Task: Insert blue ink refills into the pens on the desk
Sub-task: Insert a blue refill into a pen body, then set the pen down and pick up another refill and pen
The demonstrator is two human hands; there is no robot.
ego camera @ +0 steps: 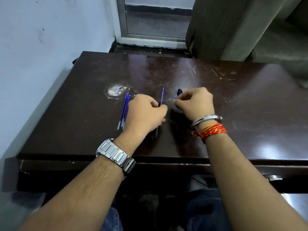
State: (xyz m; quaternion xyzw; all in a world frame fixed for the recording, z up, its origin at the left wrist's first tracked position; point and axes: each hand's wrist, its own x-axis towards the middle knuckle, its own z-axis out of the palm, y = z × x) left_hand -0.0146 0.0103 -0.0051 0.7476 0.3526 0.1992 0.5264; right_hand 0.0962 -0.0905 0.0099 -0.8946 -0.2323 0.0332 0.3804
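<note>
The left hand (146, 114) is clamped on a dark pen barrel (160, 104) with a blue refill (162, 95) sticking out its far end, likely steadied for seating. The right hand (195, 102) pinches another dark pen part (179, 92). Spare refills (124, 112) lie on the desk (233, 97), left.

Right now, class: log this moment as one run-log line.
left hand: holds pen barrel, blue refill protruding | right hand: closed on dark pen part | spare refills: on desk, left
</note>
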